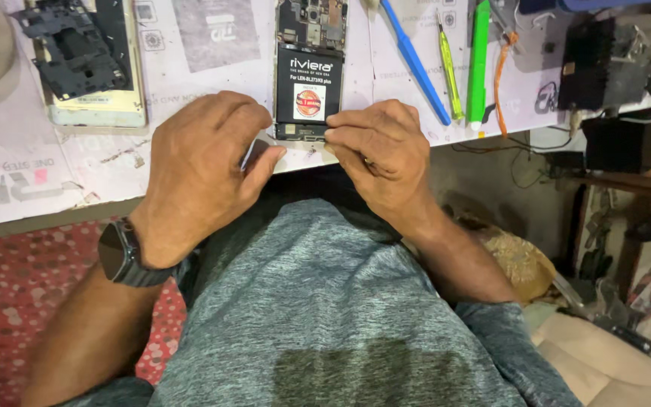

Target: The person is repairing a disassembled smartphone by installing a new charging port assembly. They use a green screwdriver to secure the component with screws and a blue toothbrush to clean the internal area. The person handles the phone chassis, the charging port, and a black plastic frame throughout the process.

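An opened phone (309,53) lies back-up on the white work surface (190,68), its black battery with a round red and white label exposed. My left hand (205,162) rests at the table's near edge, fingers curled around a thin metal tool (249,154) whose tip points at the phone's bottom left corner. My right hand (382,151) presses its fingertips against the phone's bottom edge. A dark watch (126,256) sits on my left wrist.
A second phone frame with a loose black inner plate (77,53) lies at the left. A blue pry tool (416,64), a yellow-green screwdriver (450,68) and a green tool (478,60) lie right of the phone. Black boxes and cables (604,83) crowd the far right.
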